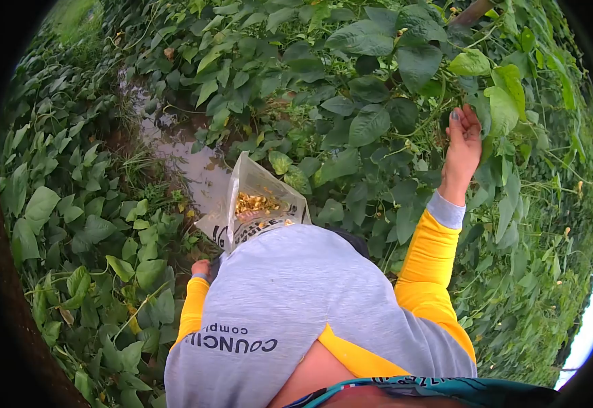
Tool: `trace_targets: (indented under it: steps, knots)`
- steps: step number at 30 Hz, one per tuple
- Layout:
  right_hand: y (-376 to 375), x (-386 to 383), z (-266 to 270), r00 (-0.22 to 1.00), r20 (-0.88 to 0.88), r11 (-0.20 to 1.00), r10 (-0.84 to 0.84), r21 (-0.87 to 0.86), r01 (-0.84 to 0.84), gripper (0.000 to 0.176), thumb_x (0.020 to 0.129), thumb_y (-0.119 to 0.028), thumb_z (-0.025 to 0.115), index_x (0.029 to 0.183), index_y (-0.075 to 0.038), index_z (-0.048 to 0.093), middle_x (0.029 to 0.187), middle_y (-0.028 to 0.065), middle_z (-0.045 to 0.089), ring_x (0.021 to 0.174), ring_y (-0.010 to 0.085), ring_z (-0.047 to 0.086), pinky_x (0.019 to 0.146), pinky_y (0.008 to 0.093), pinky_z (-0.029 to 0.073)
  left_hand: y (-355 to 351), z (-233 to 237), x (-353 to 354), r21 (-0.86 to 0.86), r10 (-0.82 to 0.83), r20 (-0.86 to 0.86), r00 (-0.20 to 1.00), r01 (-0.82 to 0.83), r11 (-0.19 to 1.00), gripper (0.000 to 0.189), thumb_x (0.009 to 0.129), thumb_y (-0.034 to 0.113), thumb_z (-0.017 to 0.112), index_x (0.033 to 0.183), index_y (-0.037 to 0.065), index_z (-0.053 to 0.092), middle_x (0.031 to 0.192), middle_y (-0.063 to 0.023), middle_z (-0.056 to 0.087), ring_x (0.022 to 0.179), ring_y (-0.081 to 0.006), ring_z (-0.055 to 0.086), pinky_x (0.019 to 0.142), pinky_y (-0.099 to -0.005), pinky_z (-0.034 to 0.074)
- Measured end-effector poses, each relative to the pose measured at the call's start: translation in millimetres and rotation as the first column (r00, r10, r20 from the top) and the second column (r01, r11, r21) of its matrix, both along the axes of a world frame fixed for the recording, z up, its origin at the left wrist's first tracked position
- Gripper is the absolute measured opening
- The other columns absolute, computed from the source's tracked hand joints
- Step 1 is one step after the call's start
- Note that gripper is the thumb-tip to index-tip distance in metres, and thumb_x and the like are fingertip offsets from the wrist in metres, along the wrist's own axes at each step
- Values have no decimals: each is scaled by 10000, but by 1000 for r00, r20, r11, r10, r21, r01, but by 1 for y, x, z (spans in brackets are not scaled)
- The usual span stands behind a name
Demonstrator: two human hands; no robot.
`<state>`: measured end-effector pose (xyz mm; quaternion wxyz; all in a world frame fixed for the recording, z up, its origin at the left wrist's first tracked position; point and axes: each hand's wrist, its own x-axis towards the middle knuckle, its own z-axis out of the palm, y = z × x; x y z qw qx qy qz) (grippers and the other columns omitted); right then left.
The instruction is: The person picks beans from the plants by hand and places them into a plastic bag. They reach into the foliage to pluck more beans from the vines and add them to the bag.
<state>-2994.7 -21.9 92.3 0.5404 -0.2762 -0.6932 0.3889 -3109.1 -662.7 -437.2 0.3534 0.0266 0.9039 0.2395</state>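
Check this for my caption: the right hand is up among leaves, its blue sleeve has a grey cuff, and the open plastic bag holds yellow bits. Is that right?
Not quite: the head view shows the sleeve is yellow, not blue. The right hand is up among leaves, the cuff is grey, and the open plastic bag holds yellow bits.

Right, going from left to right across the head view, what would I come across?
The bare left hand at its yellow sleeve's grey cuff, yellow-orange pieces inside a translucent plastic bag, the bare right hand among leaves, a broad pale-green leaf.
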Motion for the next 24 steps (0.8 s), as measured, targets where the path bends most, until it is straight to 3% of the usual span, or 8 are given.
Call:
trace_targets:
  steps: [5,10,14,17,19,21,23,24]
  knots:
    - [-2,-8,58,996,66,998,-60,-18,61,353,1020,-147,640,1342,-7,609,1187,114,716,976,166,705,737,278,549,-1,-9,7,12,21,-36,999,-20,1000,257,929,232,623,1106,162,795,1041,-118,775,940,-252,737,856,-362,560]
    - [6,-9,53,996,76,998,55,-46,-51,351,1049,-167,598,1375,-38,617,1143,113,738,914,157,723,710,251,545,-9,-50,22,42,58,-12,998,-58,997,280,932,241,611,1131,152,787,1104,-126,763,1017,-271,727,906,-360,546]
    - [-1,-18,53,996,55,992,67,-108,-61,352,1051,-145,585,1391,-59,618,1076,96,739,832,150,716,692,240,547,9,-18,18,234,72,-36,997,-62,970,283,929,219,608,1133,129,783,1136,-133,757,1061,-282,719,937,-359,538]
    - [-5,-14,57,979,166,992,-115,74,104,323,1041,-163,614,1349,-86,671,966,35,728,777,111,678,680,216,514,15,-10,6,126,164,44,985,-169,978,259,923,197,623,1119,123,776,1059,-111,745,962,-255,698,853,-353,526]
    - [6,-12,53,983,97,940,-158,319,119,309,1014,-193,663,1307,-106,708,899,9,707,749,102,649,687,235,502,-9,-58,4,90,184,65,981,-190,978,244,924,184,625,1114,122,766,994,-95,728,874,-237,673,774,-349,511]
    - [8,-7,55,934,162,803,-320,570,176,332,966,-177,722,1284,-84,703,939,20,711,821,114,648,720,251,503,-7,-56,-3,94,221,99,970,-230,969,229,926,171,627,1109,121,756,929,-78,711,787,-220,648,695,-345,496]
    - [0,-4,63,746,264,564,-611,806,176,419,897,-114,791,1281,-21,655,1086,68,738,992,148,673,776,265,519,-1,-46,-11,107,268,144,953,-284,953,215,927,157,630,1104,119,746,863,-62,694,699,-203,624,616,-341,481]
    - [-4,-8,66,782,284,660,-555,723,206,421,882,-111,803,1264,-17,654,1088,63,737,989,150,673,791,277,518,1,-40,-15,117,295,173,940,-317,941,208,927,151,631,1101,119,741,831,-54,686,655,-195,611,577,-339,474]
